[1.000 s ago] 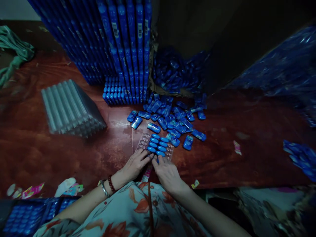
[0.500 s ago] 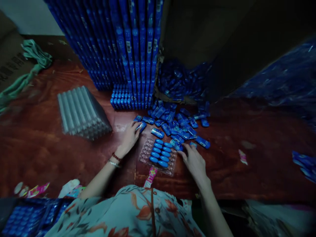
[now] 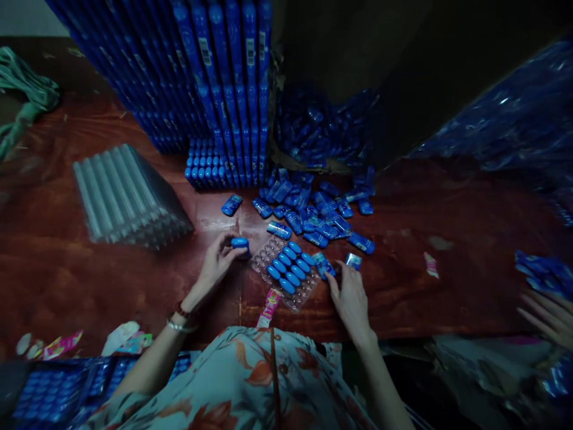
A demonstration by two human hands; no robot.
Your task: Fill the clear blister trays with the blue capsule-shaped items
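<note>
A clear plastic blister tray (image 3: 268,251) lies on the red-brown table, with several blue oblong cases in its middle pockets. My left hand (image 3: 215,263) is just left of the tray and pinches one blue case (image 3: 240,242) at the fingertips. My right hand (image 3: 351,298) rests at the tray's right side, its fingers touching two blue cases (image 3: 323,263) there. A loose pile of blue cases (image 3: 313,209) lies just beyond the tray.
A tall stack of filled blue packs (image 3: 215,89) stands at the back. A stack of empty clear trays (image 3: 125,197) sits at the left. Filled trays (image 3: 54,394) lie at the lower left. Another person's hand (image 3: 548,316) shows at the right edge. Paper scraps litter the near edge.
My left hand picked a blue case from the pile and drew it back toward the tray. My right hand stayed at the tray's right side. Another person's hand appeared at right.
</note>
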